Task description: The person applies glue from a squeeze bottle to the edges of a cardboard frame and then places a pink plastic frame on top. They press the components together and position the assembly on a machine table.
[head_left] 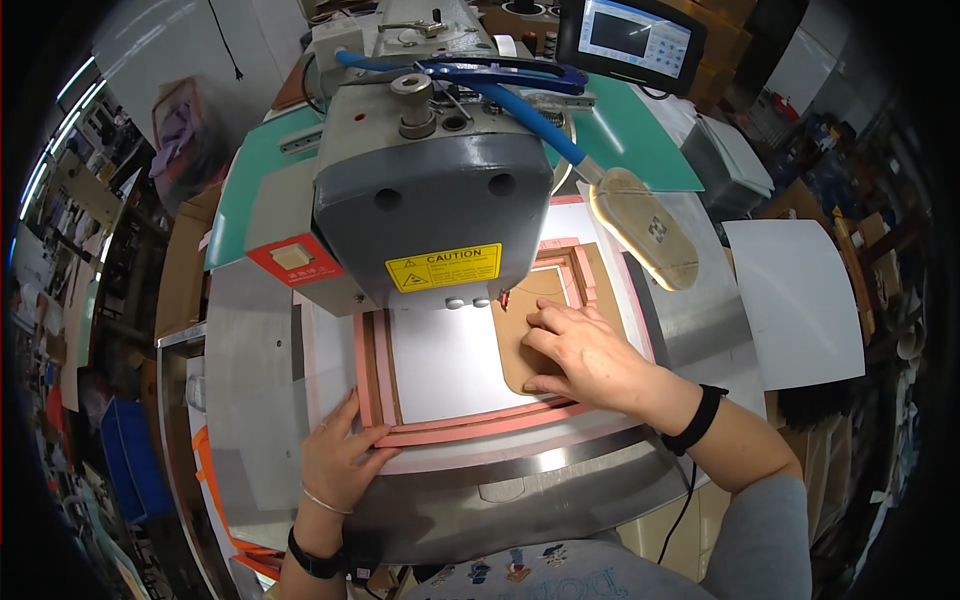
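Observation:
A pink-edged rectangular frame (pixel 455 432) with brown inner edging lies on the machine bed around a white sheet (pixel 440 360). My left hand (pixel 342 455) is at its near left corner, thumb and fingers spread and touching the outer edges. Inside the frame, toward the right, is a flat brown piece (pixel 515 350) with rounded corners. My right hand (pixel 580 350) rests on this piece, fingers bent and thumb apart, fingertips touching its surface. Just beyond the right fingertips, a small red-marked needle part (pixel 504 299) comes down from the grey machine head (pixel 430 190), which hides the frame's far left part.
An oval pad lamp (pixel 650 232) on a blue flexible arm hangs at the right of the head. A red-faced switch box (pixel 292 258) is on the head's left. Behind stands a screen (pixel 632 42); a white sheet (pixel 795 300) lies at the right, a blue bin (pixel 133 460) at the left.

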`<control>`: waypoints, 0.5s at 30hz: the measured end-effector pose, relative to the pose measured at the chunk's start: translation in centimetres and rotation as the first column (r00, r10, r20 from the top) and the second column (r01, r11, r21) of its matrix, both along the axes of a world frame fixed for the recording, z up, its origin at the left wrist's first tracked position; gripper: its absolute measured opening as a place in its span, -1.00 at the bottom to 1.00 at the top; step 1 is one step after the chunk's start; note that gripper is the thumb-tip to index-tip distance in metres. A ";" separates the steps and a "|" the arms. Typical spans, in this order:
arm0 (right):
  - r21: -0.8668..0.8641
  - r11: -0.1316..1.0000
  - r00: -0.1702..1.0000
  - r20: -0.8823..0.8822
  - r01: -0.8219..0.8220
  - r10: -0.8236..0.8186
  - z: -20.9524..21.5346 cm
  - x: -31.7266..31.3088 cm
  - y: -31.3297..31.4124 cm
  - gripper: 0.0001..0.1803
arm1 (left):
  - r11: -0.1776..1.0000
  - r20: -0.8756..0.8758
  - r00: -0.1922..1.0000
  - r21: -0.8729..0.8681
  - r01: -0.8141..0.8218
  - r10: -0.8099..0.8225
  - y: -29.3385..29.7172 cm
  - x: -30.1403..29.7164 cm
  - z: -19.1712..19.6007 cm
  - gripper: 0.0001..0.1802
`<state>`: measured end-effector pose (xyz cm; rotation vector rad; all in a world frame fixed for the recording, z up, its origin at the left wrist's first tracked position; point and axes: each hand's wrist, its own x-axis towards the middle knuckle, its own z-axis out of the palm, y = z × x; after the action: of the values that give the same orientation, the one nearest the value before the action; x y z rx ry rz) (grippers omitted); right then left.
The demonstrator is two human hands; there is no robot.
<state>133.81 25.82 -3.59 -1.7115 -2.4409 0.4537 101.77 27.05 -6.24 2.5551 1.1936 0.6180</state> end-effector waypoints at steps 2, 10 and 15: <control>0.002 1.000 1.000 -0.008 0.003 -0.003 0.1 -0.6 0.6 -0.38 | 1.000 -0.002 1.000 0.012 -0.005 0.005 0.0 0.0 0.0 -0.67; 0.017 0.997 0.995 -0.063 -0.078 0.079 0.7 0.8 0.8 -0.34 | 1.000 0.020 1.000 0.027 -0.002 0.001 0.1 0.4 0.2 -0.64; 0.040 0.995 0.994 -0.062 0.097 -0.094 3.0 2.2 -3.1 -0.34 | 1.000 0.011 1.000 0.019 -0.018 0.018 -0.1 0.3 0.1 -0.64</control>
<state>136.05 22.70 -0.54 -1.7613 -2.2988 0.4320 102.03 26.96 -6.13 2.5566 1.2139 0.6490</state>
